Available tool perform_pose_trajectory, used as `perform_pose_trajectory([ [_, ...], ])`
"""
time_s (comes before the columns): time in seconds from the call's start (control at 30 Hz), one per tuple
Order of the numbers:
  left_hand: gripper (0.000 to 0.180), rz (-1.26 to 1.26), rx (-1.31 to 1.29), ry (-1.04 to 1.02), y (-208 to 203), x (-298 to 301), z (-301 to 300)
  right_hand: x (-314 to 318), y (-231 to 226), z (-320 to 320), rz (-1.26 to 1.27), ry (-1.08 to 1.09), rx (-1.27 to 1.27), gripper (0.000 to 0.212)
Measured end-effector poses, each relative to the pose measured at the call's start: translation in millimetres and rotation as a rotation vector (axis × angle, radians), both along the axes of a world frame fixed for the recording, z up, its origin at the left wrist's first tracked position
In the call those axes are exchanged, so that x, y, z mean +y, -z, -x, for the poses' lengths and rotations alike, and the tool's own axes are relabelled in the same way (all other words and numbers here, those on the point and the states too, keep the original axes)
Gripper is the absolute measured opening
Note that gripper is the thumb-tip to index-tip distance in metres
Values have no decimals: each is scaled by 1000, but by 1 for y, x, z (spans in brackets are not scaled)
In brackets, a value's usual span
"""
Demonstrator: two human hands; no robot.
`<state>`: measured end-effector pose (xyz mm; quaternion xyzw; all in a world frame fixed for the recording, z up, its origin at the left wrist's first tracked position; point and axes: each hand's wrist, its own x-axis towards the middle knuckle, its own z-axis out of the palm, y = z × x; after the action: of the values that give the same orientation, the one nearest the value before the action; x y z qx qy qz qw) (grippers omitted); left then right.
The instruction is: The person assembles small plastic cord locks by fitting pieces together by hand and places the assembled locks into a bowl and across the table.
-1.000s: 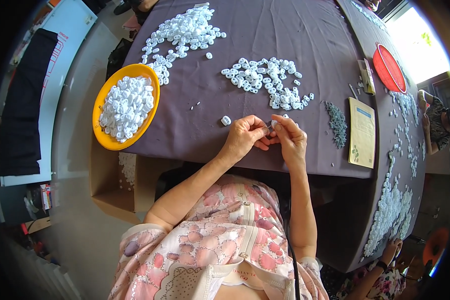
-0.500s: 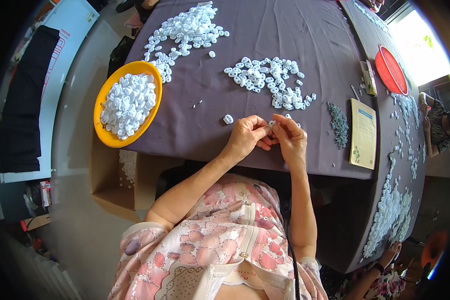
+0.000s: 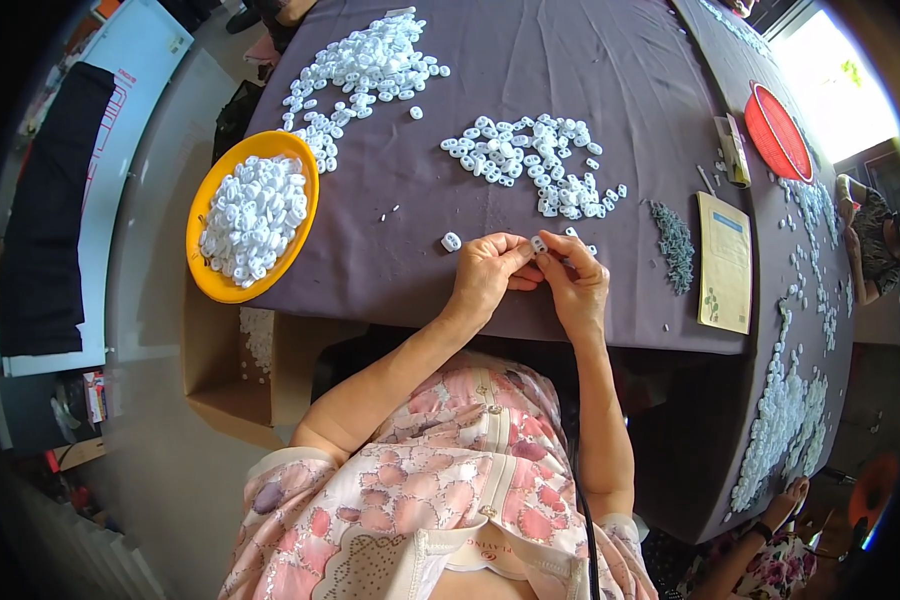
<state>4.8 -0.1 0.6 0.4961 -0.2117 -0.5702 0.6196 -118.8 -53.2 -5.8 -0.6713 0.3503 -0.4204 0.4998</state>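
Over the near edge of the table, a small white oval plastic piece [image 3: 539, 244] with two dark spots sits between the fingertips of both hands. My left hand [image 3: 484, 277] pinches it from the left, its other fingers curled under. From the right, my right hand [image 3: 579, 287] pinches the same piece, thumb and forefinger closed. One loose white oval piece [image 3: 451, 242] lies just left of my left hand. A few more white pieces are partly hidden behind my right fingers. Beyond the hands spreads a loose group of similar white pieces [image 3: 505, 152].
A yellow bowl [image 3: 198, 274] full of white pieces stands at the table's left edge, near a larger white heap [image 3: 370, 62]. To the right lie small grey-green parts [image 3: 675, 248], a tan packet [image 3: 724, 262] and a red basket [image 3: 778, 135]. Other people sit along the right side.
The white piece between my fingertips is raised slightly and turned, so its two dark spots now show. Both hands stay almost in place; the whole view has shifted a little.
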Motion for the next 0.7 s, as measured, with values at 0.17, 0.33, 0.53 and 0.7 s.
perform_pose_trajectory([
  [0.17, 17, 0, -23, -14, -4, 0, 2, 2, -5, -1, 0, -32, 7, 27],
  [0.33, 17, -12, -46, -21, -2, 0, 3, 2, -3, -3, 86, 12, 105, 30],
  [0.53, 18, -6, -83, 20, 1, -2, 2, 5, -8, -3, 142, 11, 133, 30],
  [0.7, 18, 74, -118, -27, 10, -3, 6, 4, -11, -9, 404, 74, 282, 27],
])
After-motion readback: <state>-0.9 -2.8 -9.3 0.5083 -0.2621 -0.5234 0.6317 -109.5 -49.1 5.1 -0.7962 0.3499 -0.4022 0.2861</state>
